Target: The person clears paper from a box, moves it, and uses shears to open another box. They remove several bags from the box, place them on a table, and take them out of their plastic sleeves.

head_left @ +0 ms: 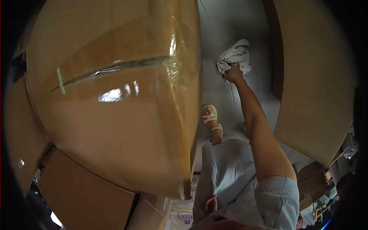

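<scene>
Stretched down toward the grey floor, my right hand (234, 74) is closed on the near edge of a crumpled white cloth (232, 55). The cloth lies bunched on the floor between large cardboard boxes. My left hand (210, 205) is near my body at the bottom, beside my light grey clothing (230, 165); its fingers look curled, and whether anything is in them is too dark to tell.
A big taped cardboard box (126, 115) fills the left side. Another tall box (314, 76) stands at the right. My sandalled foot (210, 115) is on the floor (226, 96) between them. More boxes (84, 191) are at the lower left.
</scene>
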Demonstrator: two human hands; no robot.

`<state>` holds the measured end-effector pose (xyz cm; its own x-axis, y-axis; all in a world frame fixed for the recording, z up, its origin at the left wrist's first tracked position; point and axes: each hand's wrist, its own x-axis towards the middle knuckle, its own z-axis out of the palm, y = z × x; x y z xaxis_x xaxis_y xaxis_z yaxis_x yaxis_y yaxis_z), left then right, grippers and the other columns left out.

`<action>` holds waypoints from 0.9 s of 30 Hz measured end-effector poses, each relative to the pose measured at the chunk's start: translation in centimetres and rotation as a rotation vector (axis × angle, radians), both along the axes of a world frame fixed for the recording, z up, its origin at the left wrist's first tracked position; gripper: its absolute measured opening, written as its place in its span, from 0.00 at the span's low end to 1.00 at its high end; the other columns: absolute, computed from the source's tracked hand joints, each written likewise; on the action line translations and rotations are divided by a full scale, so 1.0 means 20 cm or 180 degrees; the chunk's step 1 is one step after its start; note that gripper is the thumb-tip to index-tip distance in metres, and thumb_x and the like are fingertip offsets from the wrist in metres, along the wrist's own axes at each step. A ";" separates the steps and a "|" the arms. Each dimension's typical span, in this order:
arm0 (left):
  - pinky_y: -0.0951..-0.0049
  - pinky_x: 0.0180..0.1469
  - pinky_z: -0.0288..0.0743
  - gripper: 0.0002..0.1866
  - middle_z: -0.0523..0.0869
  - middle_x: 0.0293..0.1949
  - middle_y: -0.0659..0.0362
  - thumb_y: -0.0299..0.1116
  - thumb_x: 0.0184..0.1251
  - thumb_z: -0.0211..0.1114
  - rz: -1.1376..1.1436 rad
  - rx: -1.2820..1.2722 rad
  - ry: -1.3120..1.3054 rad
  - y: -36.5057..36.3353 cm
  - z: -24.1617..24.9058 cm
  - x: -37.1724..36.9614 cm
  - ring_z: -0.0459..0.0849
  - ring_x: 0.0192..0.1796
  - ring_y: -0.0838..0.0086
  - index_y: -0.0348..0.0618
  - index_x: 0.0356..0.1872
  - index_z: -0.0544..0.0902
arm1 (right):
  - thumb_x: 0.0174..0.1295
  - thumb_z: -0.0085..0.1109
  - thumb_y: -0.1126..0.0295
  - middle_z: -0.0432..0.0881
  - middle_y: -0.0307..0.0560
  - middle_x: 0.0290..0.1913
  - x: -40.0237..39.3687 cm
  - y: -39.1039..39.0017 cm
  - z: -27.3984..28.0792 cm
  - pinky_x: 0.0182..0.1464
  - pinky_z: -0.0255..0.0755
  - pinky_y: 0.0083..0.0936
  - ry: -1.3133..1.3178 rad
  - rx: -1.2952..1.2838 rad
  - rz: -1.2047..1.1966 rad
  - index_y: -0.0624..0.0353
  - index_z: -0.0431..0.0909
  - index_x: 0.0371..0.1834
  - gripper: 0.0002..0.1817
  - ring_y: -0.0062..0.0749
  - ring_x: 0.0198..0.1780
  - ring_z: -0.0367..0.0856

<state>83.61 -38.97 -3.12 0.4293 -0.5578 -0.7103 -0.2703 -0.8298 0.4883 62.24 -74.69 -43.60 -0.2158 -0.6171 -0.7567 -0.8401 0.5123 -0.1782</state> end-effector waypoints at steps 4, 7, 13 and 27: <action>0.82 0.24 0.67 0.05 0.79 0.19 0.62 0.25 0.52 0.66 -0.0896 -0.0210 -0.0408 -0.07 0.03 0.03 0.75 0.22 0.83 0.43 0.31 0.81 | 0.51 0.50 0.62 0.66 0.44 0.57 0.07 0.08 -0.09 0.60 0.49 0.51 -0.0201 -0.0202 0.0281 0.50 0.80 0.39 0.14 0.39 0.63 0.56; 0.80 0.27 0.69 0.04 0.80 0.21 0.60 0.26 0.54 0.64 -0.0650 0.0111 0.0115 -0.24 0.09 -0.01 0.76 0.24 0.80 0.41 0.32 0.81 | 0.52 0.47 0.59 0.79 0.55 0.34 0.19 0.25 0.12 0.46 0.65 0.47 -0.0473 -0.0510 -0.0405 0.58 0.79 0.27 0.15 0.51 0.40 0.76; 0.81 0.28 0.70 0.07 0.80 0.25 0.58 0.32 0.61 0.58 -0.1320 0.0362 0.0695 -0.36 0.00 0.01 0.76 0.24 0.78 0.38 0.34 0.79 | 0.46 0.61 0.64 0.79 0.43 0.28 0.15 0.47 1.33 0.42 0.67 0.31 -0.1890 -0.1629 -0.1174 0.55 0.77 0.22 0.07 0.38 0.38 0.75; 0.85 0.30 0.69 0.11 0.79 0.33 0.61 0.33 0.64 0.54 -0.1984 -0.0161 0.1640 -1.02 0.30 -0.52 0.75 0.33 0.83 0.39 0.43 0.74 | 0.47 0.60 0.65 0.77 0.54 0.39 -1.49 0.88 2.57 0.45 0.67 0.37 0.0249 -0.2329 -0.1823 0.52 0.69 0.50 0.24 0.47 0.41 0.76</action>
